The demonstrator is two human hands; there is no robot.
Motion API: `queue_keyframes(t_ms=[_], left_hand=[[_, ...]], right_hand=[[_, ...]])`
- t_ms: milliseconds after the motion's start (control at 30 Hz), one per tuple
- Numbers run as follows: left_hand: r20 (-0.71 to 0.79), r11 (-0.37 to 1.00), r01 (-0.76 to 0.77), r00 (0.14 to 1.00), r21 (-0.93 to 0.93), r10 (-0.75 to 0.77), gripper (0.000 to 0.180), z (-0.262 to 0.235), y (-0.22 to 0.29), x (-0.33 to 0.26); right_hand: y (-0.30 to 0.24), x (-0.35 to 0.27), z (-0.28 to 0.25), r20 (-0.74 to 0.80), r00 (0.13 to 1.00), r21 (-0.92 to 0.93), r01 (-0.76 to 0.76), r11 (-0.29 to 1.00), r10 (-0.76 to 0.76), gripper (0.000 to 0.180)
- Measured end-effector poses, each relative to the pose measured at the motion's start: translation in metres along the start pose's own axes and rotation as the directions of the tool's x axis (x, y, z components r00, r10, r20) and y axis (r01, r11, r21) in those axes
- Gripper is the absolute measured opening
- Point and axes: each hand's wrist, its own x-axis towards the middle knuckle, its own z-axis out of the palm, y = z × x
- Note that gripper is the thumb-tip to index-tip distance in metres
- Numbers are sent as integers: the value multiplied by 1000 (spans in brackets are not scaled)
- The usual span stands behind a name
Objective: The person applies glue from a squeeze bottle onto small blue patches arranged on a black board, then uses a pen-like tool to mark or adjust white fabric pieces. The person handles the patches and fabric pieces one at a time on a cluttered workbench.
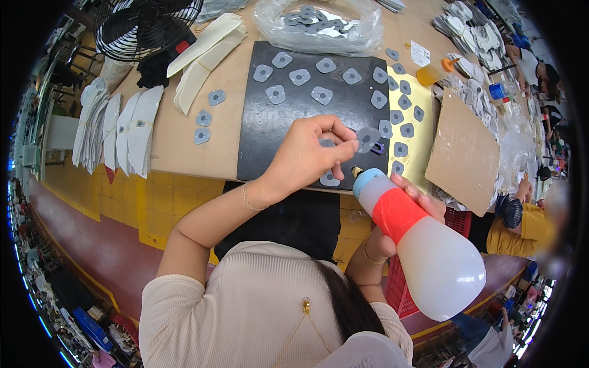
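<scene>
Between the thumb and fingers of my left hand [310, 153] is a small grey patch [368, 140] with a dark round mark, held up over the black mat [261, 135]. My right hand [423, 199] is wrapped round a white squeeze bottle [438, 270] with a red band and a light blue collar. The bottle is tilted, its metal nozzle [356, 170] just below the held patch and apart from it. Several similar grey patches [322, 95] lie spread on the mat. Another patch [330, 179] is partly visible under my left hand.
More patches lie on a yellow sheet [418, 144] beside the mat. A plastic bag [270, 24] of patches sits at the back. White cut pieces [132, 132] and a black fan [144, 24] stand left. At right are brown cardboard [463, 153] and an orange-tipped bottle [432, 73].
</scene>
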Motion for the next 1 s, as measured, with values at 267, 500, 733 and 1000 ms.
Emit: queue_keyframes(t_ms=[267,500,733,1000], left_hand=[[31,948,-86,996,307,80,21,-5,-26,101],[36,470,-239,915,849,401,33,-16,-41,145],[145,926,219,973,-307,-182,41,-56,-9,82],[204,979,96,977,-181,-58,47,-54,-6,5]], right_hand=[[0,-6,-9,-34,999,-80,-35,996,32,87],[-2,-9,-13,-73,997,-87,-36,996,30,86],[-1,0,-33,99,994,59,-42,997,36,84],[-7,11,2,-79,986,205,-130,970,149,82]])
